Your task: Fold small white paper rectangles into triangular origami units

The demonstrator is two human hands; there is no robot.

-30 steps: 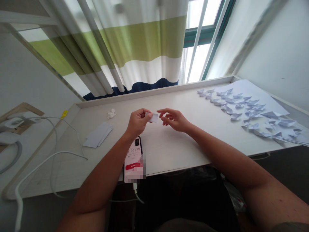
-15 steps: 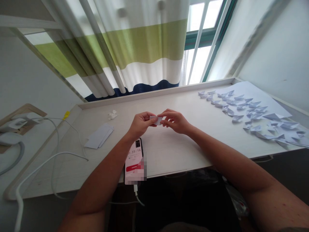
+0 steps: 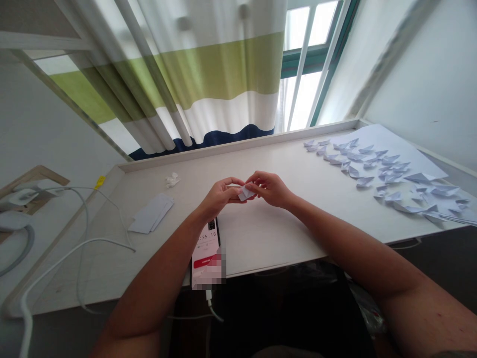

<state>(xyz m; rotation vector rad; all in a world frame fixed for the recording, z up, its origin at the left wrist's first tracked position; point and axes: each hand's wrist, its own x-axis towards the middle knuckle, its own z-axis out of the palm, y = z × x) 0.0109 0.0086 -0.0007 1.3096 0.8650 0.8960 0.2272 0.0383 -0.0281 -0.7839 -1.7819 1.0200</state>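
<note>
A small folded piece of white paper (image 3: 245, 193) is held above the middle of the desk. My left hand (image 3: 222, 194) is closed on its left side, thumb and fingers pinching it. From the right, my right hand (image 3: 269, 189) grips the upper right part of the same paper between thumb and fingers. The fingertips of both hands meet around it and hide some of its edges. Below my left wrist lies a phone (image 3: 204, 256) with a timer on its screen, partly covered by my forearm.
Several folded paper boats (image 3: 367, 166) spread over the right of the white desk (image 3: 276, 238), beside a large white sheet (image 3: 395, 144). On the left are flat paper pieces (image 3: 151, 214), a crumpled paper (image 3: 172, 179) and white cables (image 3: 93, 243). A curtain (image 3: 223, 69) hangs behind.
The paper has turned and tilted between my fingers. My right thumb and fingers have closed onto it, and my left fingers have shifted beneath it.
</note>
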